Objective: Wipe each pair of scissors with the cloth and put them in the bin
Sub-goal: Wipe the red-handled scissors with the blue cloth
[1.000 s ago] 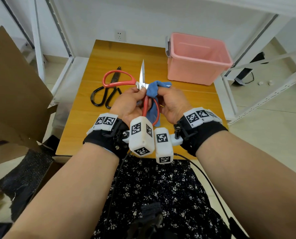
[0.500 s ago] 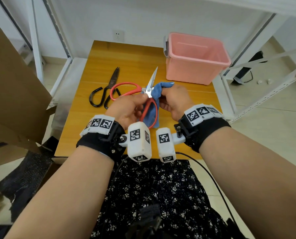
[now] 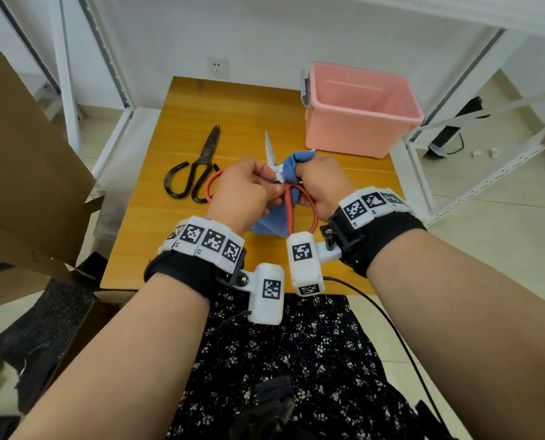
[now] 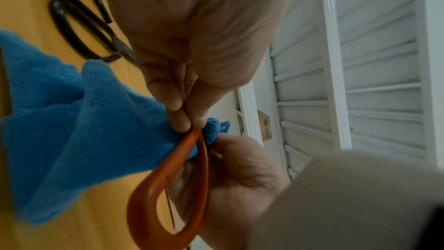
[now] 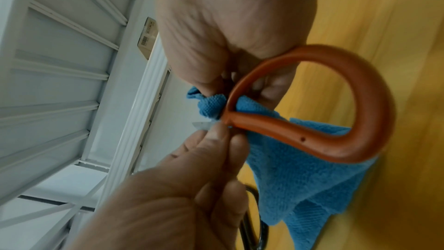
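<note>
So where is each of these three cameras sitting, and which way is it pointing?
Head: worn on the head, looking forward and down at the table, bin, black scissors; both forearms, wrists and hands show.
Left wrist: on the left wrist, looking along the left hand pinching the red scissors; the right hand shows too.
Right wrist: on the right wrist, looking along the right hand holding the cloth; left hand below.
All three share the red scissors, cloth and both hands.

A wooden table [image 3: 233,100] carries a pink bin [image 3: 360,122] at its far right. Black scissors [image 3: 195,173] lie flat, apparently closed.
</note>
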Action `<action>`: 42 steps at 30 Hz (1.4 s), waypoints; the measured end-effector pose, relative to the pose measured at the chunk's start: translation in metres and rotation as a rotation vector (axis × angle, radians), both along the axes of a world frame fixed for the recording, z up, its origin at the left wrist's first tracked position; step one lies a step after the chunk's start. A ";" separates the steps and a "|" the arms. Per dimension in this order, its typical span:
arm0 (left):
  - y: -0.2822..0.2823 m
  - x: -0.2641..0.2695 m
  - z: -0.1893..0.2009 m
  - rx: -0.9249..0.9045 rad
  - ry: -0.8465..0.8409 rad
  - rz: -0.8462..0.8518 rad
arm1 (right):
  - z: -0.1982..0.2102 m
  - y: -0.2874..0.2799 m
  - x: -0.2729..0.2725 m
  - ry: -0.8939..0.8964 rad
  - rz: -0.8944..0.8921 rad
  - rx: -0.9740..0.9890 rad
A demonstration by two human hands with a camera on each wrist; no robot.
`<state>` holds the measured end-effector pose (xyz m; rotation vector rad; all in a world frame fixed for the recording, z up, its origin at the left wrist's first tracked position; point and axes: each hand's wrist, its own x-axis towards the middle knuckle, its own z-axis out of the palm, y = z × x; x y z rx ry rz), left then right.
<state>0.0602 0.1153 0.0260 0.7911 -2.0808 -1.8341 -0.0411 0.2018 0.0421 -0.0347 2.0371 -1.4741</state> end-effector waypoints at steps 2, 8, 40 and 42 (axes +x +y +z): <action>-0.005 -0.001 0.001 -0.137 0.037 0.075 | -0.005 -0.001 -0.005 0.023 0.023 0.032; -0.028 -0.005 0.010 -0.540 -0.246 -0.018 | -0.001 0.007 -0.002 0.051 0.090 0.060; -0.024 -0.003 -0.002 -0.061 -0.177 -0.074 | -0.011 0.003 0.007 0.106 0.247 -0.011; -0.027 -0.002 -0.001 -0.050 -0.181 -0.063 | -0.011 0.004 0.006 0.107 0.257 -0.002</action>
